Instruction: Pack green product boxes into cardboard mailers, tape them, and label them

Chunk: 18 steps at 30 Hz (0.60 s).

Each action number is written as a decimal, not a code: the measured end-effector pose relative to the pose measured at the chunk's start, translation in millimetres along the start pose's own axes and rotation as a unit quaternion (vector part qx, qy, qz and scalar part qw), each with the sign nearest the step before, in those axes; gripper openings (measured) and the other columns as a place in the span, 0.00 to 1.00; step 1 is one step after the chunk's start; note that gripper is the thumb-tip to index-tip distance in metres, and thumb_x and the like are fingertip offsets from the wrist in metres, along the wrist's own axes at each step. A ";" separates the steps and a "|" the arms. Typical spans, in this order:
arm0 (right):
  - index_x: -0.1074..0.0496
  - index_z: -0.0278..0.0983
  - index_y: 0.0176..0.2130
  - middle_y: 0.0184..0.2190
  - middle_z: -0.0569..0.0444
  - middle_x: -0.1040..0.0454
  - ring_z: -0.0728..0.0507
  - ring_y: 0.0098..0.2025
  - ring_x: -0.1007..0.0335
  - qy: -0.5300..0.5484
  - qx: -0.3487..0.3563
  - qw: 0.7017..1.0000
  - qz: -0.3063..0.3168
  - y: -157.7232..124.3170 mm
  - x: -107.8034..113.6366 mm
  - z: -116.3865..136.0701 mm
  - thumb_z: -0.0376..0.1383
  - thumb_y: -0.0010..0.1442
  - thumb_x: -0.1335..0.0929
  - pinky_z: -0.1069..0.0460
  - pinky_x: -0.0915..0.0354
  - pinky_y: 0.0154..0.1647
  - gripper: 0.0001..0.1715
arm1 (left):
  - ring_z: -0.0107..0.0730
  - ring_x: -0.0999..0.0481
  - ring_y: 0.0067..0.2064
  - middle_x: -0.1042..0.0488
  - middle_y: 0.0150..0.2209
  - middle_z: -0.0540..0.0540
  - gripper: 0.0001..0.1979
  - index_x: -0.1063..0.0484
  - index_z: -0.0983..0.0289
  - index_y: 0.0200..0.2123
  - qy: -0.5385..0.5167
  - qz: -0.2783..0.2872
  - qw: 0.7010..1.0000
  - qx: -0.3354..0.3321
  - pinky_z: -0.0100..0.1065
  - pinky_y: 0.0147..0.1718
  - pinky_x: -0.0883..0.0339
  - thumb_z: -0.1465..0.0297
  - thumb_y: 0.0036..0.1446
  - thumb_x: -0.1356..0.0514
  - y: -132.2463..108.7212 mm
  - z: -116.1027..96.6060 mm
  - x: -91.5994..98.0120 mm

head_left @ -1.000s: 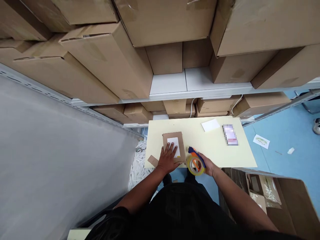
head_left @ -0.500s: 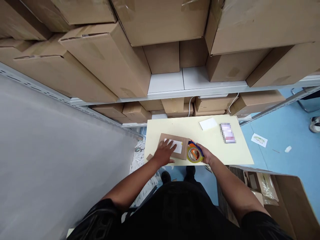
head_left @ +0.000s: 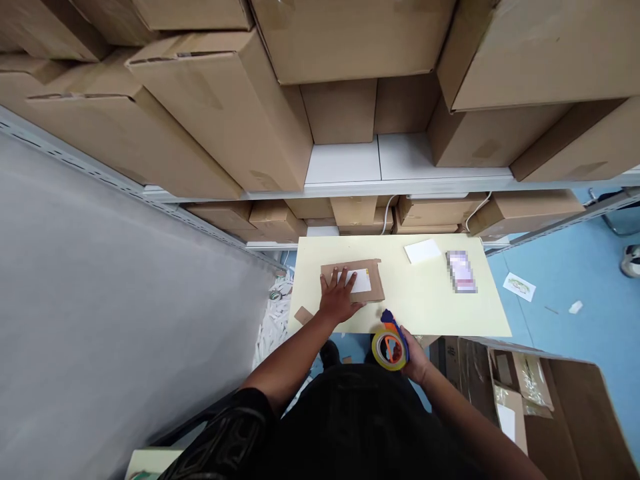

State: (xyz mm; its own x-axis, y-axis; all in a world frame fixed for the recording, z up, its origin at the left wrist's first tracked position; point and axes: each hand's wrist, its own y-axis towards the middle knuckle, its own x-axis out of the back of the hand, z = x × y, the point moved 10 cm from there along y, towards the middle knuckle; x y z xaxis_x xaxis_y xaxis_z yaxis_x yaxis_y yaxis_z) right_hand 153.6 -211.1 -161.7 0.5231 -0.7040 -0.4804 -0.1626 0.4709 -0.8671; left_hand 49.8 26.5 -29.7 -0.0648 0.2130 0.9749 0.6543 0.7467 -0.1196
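Observation:
A flat brown cardboard parcel (head_left: 376,283) with a white label (head_left: 361,281) lies on the pale yellow table (head_left: 415,300). My left hand (head_left: 340,297) rests flat on the parcel, fingers spread over part of the label. In my right hand (head_left: 413,357) is a tape dispenser (head_left: 390,344) with a blue and orange frame and a yellowish roll. It is held at the table's front edge, apart from the parcel. A small brown cardboard piece (head_left: 303,315) lies near the table's left front corner.
A white pad (head_left: 422,251) and a purple-and-white packet (head_left: 461,272), blurred out, lie on the table's right side. Shelves of cardboard boxes (head_left: 220,113) rise behind. An open carton (head_left: 570,400) holding parcels stands at lower right. Paper scraps (head_left: 273,327) cover the floor at left.
My right hand has drawn the tape dispenser away from the parcel's right end, back toward my body. The parcel now sits slightly farther from the front edge, my left hand still on it.

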 end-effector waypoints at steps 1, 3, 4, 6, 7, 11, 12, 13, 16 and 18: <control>0.23 0.38 0.48 0.42 0.47 0.16 0.36 0.47 0.19 0.024 0.014 1.000 -0.006 -0.8 -2.7 -5.8 0.57 0.68 0.38 0.40 0.27 0.56 0.29 | 0.66 0.64 0.76 0.58 0.77 0.61 0.51 0.54 0.56 0.76 -0.006 -0.002 1.000 0.016 0.71 0.67 0.76 0.40 0.58 0.42 0.0 -2.8 -0.8; 0.23 0.40 0.49 0.42 0.49 0.16 0.36 0.49 0.19 0.058 0.045 0.997 -0.012 2.5 -15.4 2.4 0.56 0.69 0.39 0.39 0.27 0.56 0.27 | 0.70 0.64 0.75 0.59 0.77 0.62 0.53 0.55 0.57 0.76 -0.021 0.011 0.999 0.035 0.72 0.67 0.71 0.38 0.56 0.42 -4.5 -5.9 -3.9; 0.23 0.41 0.49 0.42 0.50 0.16 0.36 0.50 0.20 0.066 0.055 0.996 -0.010 6.2 -23.9 14.6 0.55 0.69 0.39 0.39 0.27 0.56 0.27 | 0.72 0.63 0.75 0.59 0.77 0.63 0.55 0.55 0.56 0.76 -0.027 0.026 0.999 0.034 0.72 0.66 0.68 0.37 0.54 0.41 -8.7 -6.1 -5.9; 0.24 0.39 0.50 0.42 0.49 0.16 0.37 0.49 0.20 0.053 0.047 0.997 0.001 15.9 -40.6 46.5 0.57 0.69 0.39 0.39 0.27 0.55 0.29 | 0.74 0.59 0.74 0.57 0.76 0.64 0.58 0.52 0.56 0.75 -0.030 0.063 0.998 0.001 0.69 0.66 0.61 0.35 0.49 0.39 -19.0 -4.7 -9.0; 0.24 0.38 0.50 0.42 0.48 0.16 0.37 0.47 0.19 0.034 0.039 0.999 0.007 21.2 -47.5 65.0 0.57 0.68 0.38 0.39 0.26 0.54 0.30 | 0.74 0.57 0.74 0.55 0.76 0.65 0.59 0.51 0.56 0.75 -0.027 0.077 0.996 -0.028 0.67 0.67 0.60 0.35 0.48 0.37 -24.0 -3.7 -8.9; 0.25 0.35 0.49 0.37 0.47 0.17 0.39 0.38 0.19 -0.086 -0.007 0.996 -0.024 41.8 -64.3 126.2 0.54 0.67 0.34 0.40 0.24 0.47 0.27 | 0.64 0.61 0.76 0.55 0.76 0.66 0.60 0.53 0.62 0.75 -0.003 0.090 0.981 -0.170 0.59 0.71 0.67 0.35 0.49 0.38 -35.7 -7.8 -6.7; 0.25 0.35 0.48 0.36 0.47 0.17 0.39 0.36 0.20 -0.109 -0.010 0.994 -0.026 46.2 -70.7 137.0 0.54 0.67 0.34 0.41 0.23 0.45 0.27 | 0.61 0.63 0.76 0.57 0.76 0.66 0.61 0.55 0.64 0.76 0.000 0.087 0.979 -0.186 0.59 0.71 0.69 0.36 0.51 0.39 -34.9 -9.1 -7.7; 0.25 0.34 0.47 0.35 0.47 0.17 0.39 0.35 0.20 -0.129 -0.011 0.991 -0.031 50.1 -77.0 145.4 0.55 0.67 0.33 0.41 0.23 0.44 0.27 | 0.59 0.65 0.77 0.59 0.76 0.67 0.60 0.57 0.65 0.76 0.003 0.081 0.979 -0.188 0.59 0.71 0.71 0.36 0.52 0.40 -32.2 -9.5 -9.2; 0.24 0.35 0.46 0.35 0.47 0.17 0.40 0.34 0.21 -0.172 0.003 0.984 -0.055 54.6 -86.0 159.5 0.56 0.65 0.32 0.43 0.23 0.41 0.28 | 0.57 0.66 0.77 0.60 0.76 0.67 0.57 0.60 0.66 0.76 0.003 0.048 0.990 -0.132 0.61 0.71 0.74 0.38 0.57 0.42 -19.2 -6.0 -11.5; 0.24 0.35 0.47 0.37 0.46 0.17 0.40 0.35 0.21 -0.185 0.027 0.980 -0.071 48.9 -78.2 160.6 0.55 0.64 0.31 0.43 0.23 0.42 0.27 | 0.57 0.65 0.77 0.59 0.76 0.68 0.57 0.61 0.68 0.76 0.000 0.030 0.995 -0.100 0.62 0.71 0.74 0.39 0.58 0.43 -13.9 -5.0 -10.9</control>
State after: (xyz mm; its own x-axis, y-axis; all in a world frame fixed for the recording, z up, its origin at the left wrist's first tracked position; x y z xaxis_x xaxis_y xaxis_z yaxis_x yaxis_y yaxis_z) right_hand 239.1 -47.7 -145.3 0.8061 -0.5290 -0.2653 -0.0257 0.4165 -0.9087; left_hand 45.2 10.6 -37.8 -0.0211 0.2532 0.9672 0.7940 0.5921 -0.1376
